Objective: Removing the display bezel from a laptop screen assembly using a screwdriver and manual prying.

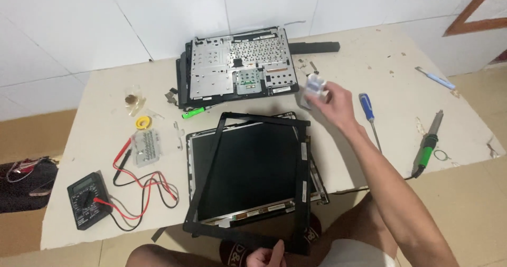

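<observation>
My right hand (334,102) is raised over the table's middle right and is shut on a small white part (315,86), blurred by motion. My left hand (266,256) pinches the near edge of a black screen bezel frame (303,167) at the bottom of the view. The bezel lies loose and tilted over a laptop screen panel (248,167) that rests flat on the table. An opened laptop base (237,66) with bare metal and keyboard underside sits at the back.
A multimeter (87,199) with red and black leads lies at left, beside a yellow tape roll (143,122). A blue screwdriver (368,114), a soldering iron (429,143) and a green-handled tool (193,112) lie around. The table's near edge (105,239) is close.
</observation>
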